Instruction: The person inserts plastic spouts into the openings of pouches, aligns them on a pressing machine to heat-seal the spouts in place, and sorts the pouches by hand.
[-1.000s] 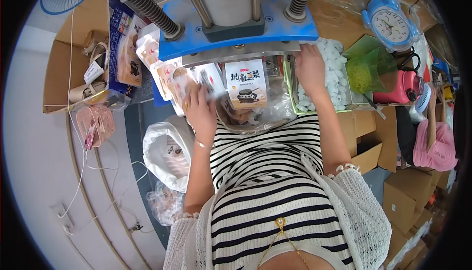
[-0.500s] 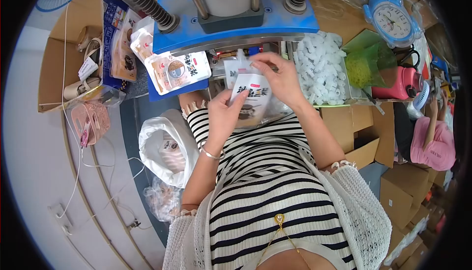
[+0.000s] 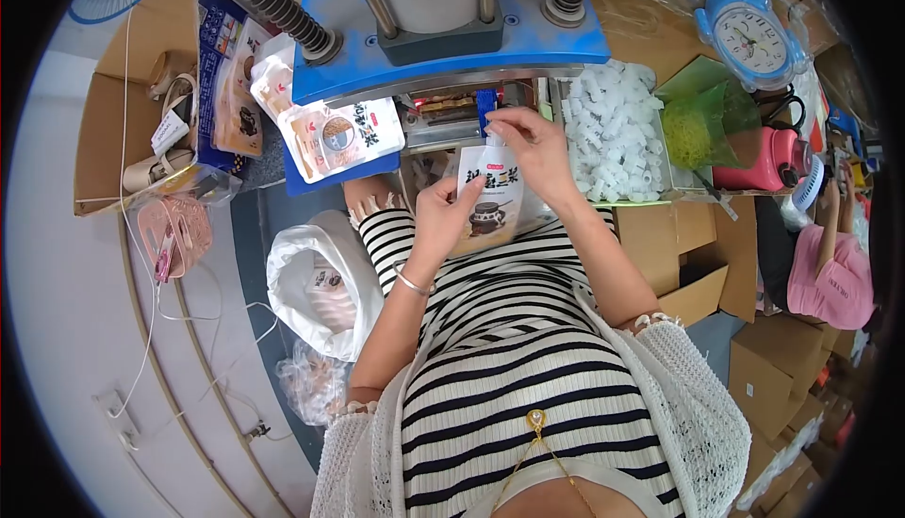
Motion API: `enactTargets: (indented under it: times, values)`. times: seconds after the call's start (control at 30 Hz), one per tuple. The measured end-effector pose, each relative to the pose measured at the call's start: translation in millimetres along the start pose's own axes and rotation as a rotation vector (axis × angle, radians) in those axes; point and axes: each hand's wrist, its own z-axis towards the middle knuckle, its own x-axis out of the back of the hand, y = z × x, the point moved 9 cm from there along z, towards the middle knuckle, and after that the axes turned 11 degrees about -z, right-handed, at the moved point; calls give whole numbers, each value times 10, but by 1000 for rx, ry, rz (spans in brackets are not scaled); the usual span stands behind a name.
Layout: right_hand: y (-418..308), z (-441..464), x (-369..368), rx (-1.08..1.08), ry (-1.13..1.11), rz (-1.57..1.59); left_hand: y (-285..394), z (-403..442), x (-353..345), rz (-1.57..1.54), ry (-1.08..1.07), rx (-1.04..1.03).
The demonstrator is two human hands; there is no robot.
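A printed packaging pouch point(image 3: 488, 207), white at the top with dark lettering and a pot picture, stands nearly upright over my lap. Its left edge is gripped by my left hand point(image 3: 441, 216), thumb across the front. At the pouch's top edge my right hand point(image 3: 535, 152) is closed, thumb and forefinger pinching a small whitish plastic spout point(image 3: 495, 137). Fingers partly hide the spout, so I cannot tell how far inside the pouch it sits. Behind the pouch, under the press, lies a metal fixture point(image 3: 443, 127) with a blue part.
A blue press point(image 3: 452, 61) stands ahead. To its right is a box of white plastic spouts point(image 3: 613, 127); to its left, a stack of printed pouches point(image 3: 344, 141). A white sack point(image 3: 325, 282) holds pouches beside my left arm. A blue alarm clock point(image 3: 751, 35) and pink bottle point(image 3: 768, 160) are at right.
A second pouch with a spout, earlier behind the front one, is out of sight. The held pouch has shifted slightly right and straightened; my left hand has moved right with it.
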Motion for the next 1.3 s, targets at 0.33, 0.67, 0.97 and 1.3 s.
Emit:
enactTargets:
  times: [0.33,0.67,0.97,1.3]
  values:
    - [-235,-55,554,253,335,-561,213,371,274,-99,106,-60]
    - [15,146,768,110,328,-1155,1389,28,443,1238,584,-711]
    - [92,97,804,167,367,-749,625,-193,734,1188,418,-734]
    - [234,-5,899,-49,376,-152,982,-7,792,1191,629,-839]
